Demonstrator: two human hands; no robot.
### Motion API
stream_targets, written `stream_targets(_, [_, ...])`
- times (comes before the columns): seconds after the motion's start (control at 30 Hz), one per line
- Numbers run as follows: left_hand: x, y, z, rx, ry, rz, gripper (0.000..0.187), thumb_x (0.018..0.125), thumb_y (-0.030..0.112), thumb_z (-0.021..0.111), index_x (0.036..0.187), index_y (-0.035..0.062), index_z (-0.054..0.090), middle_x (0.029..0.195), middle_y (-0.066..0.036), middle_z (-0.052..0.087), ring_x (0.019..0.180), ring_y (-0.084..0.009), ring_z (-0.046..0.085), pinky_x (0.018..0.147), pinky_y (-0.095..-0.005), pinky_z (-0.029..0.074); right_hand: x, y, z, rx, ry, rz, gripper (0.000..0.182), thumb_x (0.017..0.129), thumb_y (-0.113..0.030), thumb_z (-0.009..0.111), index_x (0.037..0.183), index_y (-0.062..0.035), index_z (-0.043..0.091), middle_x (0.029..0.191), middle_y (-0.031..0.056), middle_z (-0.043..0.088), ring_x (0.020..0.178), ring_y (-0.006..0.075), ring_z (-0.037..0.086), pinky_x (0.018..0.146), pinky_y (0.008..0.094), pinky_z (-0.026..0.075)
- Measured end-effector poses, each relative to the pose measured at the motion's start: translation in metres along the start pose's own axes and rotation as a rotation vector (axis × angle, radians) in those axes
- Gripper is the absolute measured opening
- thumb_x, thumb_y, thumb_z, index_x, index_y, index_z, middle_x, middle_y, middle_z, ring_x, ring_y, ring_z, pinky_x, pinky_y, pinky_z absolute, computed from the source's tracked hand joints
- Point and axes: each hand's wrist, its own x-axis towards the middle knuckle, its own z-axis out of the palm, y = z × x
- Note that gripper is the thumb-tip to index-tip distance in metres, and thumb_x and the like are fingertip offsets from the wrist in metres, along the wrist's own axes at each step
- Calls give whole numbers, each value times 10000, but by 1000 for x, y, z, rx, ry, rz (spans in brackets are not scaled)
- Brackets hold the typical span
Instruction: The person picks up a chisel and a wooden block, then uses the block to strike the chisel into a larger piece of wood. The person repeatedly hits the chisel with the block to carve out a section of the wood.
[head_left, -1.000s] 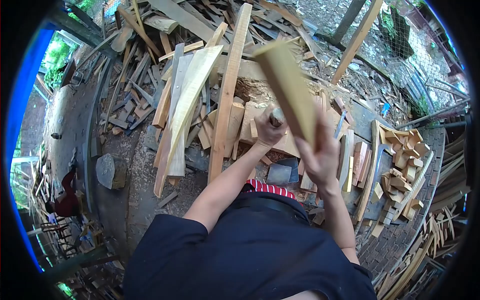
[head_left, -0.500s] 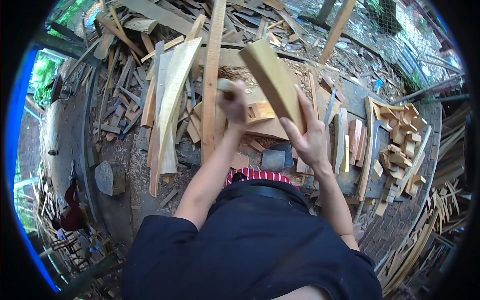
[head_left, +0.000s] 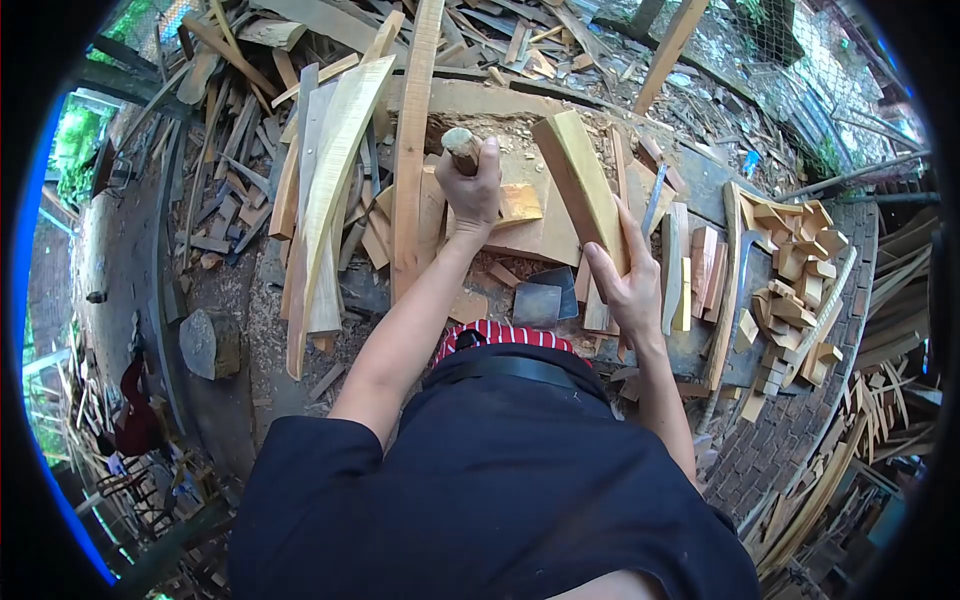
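Wood handle [head_left: 461, 146] in left hand [head_left: 472, 187], wood block [head_left: 582, 190] in right hand [head_left: 628, 280].
Left hand closed round handle, just right of the long plank [head_left: 412, 150]; right hand grips block's near end, farther right of plank. Grey square sheet [head_left: 537, 306] right of plank's near end.
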Motion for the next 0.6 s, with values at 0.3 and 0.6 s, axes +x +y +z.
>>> stream_targets(0.3, [3, -17, -12, 103, -11, 103, 182, 911, 104, 599, 770, 77, 487, 564, 17, 457, 442, -56, 427, 397, -225, 339, 7, 0, 4, 42, 2, -2, 641, 860, -308, 682, 1412, -88, 440, 1234, 244, 608, 1130, 329, 616, 951, 397, 486])
stream_targets(0.6, [-10, -21, -11, 167, 9, 114, 193, 884, 121, 637, 745, 58, 519, 600, 7, 499, 513, -73, 466, 473, -242, 371, 19, -27, 13, 139, -70, -27, 642, 858, -289, 676, 1416, -86, 432, 1202, 224, 631, 1079, 304, 645, 905, 386, 510])
